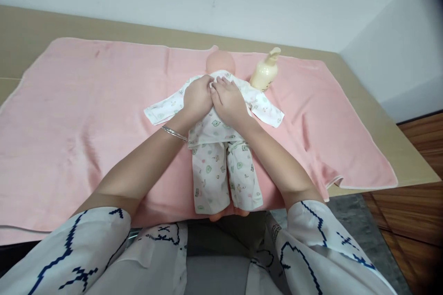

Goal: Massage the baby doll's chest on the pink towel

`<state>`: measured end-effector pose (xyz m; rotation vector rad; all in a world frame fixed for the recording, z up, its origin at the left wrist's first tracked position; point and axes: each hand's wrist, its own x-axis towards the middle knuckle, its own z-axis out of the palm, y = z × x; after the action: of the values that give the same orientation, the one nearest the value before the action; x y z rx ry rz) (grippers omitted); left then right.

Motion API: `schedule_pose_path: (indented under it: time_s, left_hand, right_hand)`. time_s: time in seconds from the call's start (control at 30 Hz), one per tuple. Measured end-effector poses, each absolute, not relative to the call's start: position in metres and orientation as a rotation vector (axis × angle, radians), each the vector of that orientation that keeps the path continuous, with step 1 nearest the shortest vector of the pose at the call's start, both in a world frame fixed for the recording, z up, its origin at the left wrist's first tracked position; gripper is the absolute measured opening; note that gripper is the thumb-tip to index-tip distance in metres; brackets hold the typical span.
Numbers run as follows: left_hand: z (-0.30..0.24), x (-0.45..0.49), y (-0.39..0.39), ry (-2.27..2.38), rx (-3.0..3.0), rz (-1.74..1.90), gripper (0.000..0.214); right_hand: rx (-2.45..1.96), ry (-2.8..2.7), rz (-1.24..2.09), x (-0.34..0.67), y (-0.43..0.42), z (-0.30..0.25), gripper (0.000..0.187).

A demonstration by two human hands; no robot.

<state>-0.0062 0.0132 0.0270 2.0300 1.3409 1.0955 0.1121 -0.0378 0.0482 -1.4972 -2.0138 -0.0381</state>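
Note:
A baby doll (220,62) lies on its back, its feet towards me. It wears a white printed long-sleeved top (221,129) and matching trousers (211,177). Both sleeves spread out flat to the sides. My left hand (198,97), a silver bangle on its wrist, is closed at the upper front of the top, its fingertips curled under. Against it, my right hand (231,103) rests with fingers bent and close together on the same cloth. Both hands meet at the doll's chest, and the exact spot they grip is mostly hidden beneath them.
A pink towel (86,115) with a few wrinkles covers most of the wooden table (360,97). Beyond the doll's sleeve on the right stands a cream pump bottle (265,73). A pale wall (138,0) rises behind the table, and wooden panelling (411,216) is at lower right.

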Motion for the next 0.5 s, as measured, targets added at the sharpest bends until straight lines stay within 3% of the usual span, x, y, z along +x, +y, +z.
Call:
schedule_pose_path:
  time_s: [0.37,0.5]
  left_hand:
    - [0.029,-0.003,0.021,1.223,1.678,1.506,0.02]
    - [0.045,0.001,0.008,1.033,1.494,1.608,0.02]
  right_hand:
    - [-1.731,-2.002,0.032,0.123,-0.036,0.056,0.046]
    - [-1.615,-1.955,-0.047,0.126,-0.035,0.059,0.048]
